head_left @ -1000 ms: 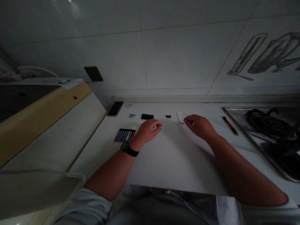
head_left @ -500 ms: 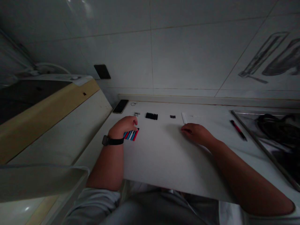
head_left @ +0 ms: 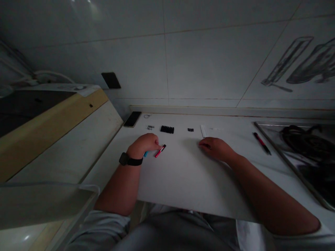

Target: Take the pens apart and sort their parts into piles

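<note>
My left hand (head_left: pixel 144 144), with a black watch on the wrist, is closed in a pinch on a small red piece with a black tip (head_left: pixel 160 151), which sticks out to the right of the fingers. The hand covers most of a row of coloured pieces; only a blue end (head_left: pixel 145 153) shows beneath it. My right hand (head_left: pixel 215 147) rests knuckles-up on the white sheet (head_left: pixel 188 181), fingers curled, and what lies under them is hidden. Just beyond it is a small white strip (head_left: pixel 203 130).
Along the back of the counter lie a phone (head_left: pixel 132 119), tiny screws (head_left: pixel 150 127), a black ribbed block (head_left: pixel 167 129) and a small black part (head_left: pixel 190 129). A red-and-black pen (head_left: pixel 261 143) lies right, beside a gas stove (head_left: pixel 306 146). A wood-edged cabinet (head_left: pixel 52 129) stands left.
My left hand went left to the coloured row, then drew one red piece out to the right. My right hand slid slightly left and settled on the sheet.
</note>
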`<state>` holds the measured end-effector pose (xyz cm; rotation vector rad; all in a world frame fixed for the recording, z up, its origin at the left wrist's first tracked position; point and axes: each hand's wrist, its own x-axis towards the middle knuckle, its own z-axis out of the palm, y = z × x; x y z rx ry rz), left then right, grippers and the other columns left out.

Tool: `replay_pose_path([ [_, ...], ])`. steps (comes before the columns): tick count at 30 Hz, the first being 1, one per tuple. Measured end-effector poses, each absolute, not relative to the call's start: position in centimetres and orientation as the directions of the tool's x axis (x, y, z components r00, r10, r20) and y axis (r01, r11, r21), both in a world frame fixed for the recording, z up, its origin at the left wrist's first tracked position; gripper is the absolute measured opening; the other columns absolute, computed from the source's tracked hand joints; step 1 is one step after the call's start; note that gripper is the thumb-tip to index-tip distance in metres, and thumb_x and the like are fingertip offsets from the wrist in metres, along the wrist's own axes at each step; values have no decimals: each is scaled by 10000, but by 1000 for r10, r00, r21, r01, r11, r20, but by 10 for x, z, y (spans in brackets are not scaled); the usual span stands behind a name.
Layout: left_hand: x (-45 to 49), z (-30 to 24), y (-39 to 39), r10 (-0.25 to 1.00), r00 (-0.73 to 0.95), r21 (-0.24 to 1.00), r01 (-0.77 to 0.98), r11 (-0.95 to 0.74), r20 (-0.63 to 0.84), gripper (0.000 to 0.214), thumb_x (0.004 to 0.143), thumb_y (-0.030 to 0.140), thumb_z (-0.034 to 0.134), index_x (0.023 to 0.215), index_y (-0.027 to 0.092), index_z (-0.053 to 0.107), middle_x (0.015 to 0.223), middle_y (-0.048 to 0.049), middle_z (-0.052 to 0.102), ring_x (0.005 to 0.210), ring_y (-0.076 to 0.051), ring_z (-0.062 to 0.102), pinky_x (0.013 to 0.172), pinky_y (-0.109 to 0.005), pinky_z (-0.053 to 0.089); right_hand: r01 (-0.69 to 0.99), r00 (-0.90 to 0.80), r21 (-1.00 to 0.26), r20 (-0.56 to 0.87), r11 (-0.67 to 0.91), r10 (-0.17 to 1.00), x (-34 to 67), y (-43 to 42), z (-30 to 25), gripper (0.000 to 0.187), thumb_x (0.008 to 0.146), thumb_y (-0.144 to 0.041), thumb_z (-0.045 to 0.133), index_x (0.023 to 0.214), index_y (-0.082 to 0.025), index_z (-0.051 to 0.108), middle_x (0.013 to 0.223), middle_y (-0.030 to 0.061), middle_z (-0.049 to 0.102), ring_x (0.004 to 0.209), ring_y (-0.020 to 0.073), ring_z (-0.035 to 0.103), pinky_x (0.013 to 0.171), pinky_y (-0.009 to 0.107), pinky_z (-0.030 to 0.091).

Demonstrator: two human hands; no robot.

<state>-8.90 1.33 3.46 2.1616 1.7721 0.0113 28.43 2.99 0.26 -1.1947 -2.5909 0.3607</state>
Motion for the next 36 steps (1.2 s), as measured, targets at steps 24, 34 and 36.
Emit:
replay_pose_path([
  [24,1,6,-11,800,582,305,743,-596,145,28,867,243,672,881,219,677,934,-65,659,848,-221,635,770,-333,495,577,-693,-371,249,728,676,242,8,-7,200,947,-206,626,1100,-230,753,1057,85,689,995,215,652,867,313,502],
  [34,18,7,-6,903,358,876,323,-359,238,134,881,265,716,981,186,674,939,-50,723,851,-167,671,815,-316,549,462,-682,-515,315,722,660,243,5,-1,149,944,-213,602,1030,-216,724,1022,68,707,950,194,668,864,312,517],
  [36,19,1,-3,919,340,931,229,-285,198,172,866,296,740,968,173,677,963,-65,728,884,-172,682,829,-318,559,443,-678,-518,341,732,652,244,6,0,152,951,-217,586,1008,-221,727,1015,67,717,953,193,674,873,313,519],
])
